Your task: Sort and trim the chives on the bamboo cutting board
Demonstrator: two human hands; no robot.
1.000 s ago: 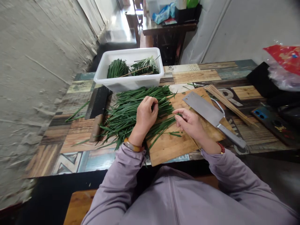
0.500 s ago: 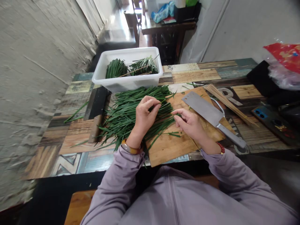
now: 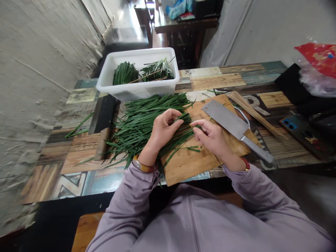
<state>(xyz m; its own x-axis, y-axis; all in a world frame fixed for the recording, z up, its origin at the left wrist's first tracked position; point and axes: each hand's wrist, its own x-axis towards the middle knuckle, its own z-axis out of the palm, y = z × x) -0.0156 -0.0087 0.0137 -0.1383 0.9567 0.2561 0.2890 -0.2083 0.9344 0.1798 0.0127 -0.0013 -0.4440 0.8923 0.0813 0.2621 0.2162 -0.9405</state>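
A large pile of garlic chives [image 3: 141,115] lies across the table and the left side of the wooden cutting board [image 3: 181,168]. Over the pile's right end, my left hand [image 3: 166,127] is closed, thumb and forefinger curled round a few chive blades. My right hand [image 3: 211,138] pinches a thin bamboo skewer [image 3: 215,158], whose lower end shows below the palm. Green chive bits sit at the right fingertips, near the skewer's upper end. A cleaver [image 3: 225,119] rests on the board to the right of my right hand.
Behind the pile stands a white plastic tub [image 3: 136,91] with chive bundles and skewers. Loose bamboo skewers [image 3: 257,113] lie right of the board. A dark-bladed knife [image 3: 102,115] is at the left. A phone [image 3: 304,134] and a red plastic bag [image 3: 319,57] are at the far right.
The view has shifted slightly. My left thumb and fingers have moved a little over the chive ends; my right hand keeps its pinch on the skewer.
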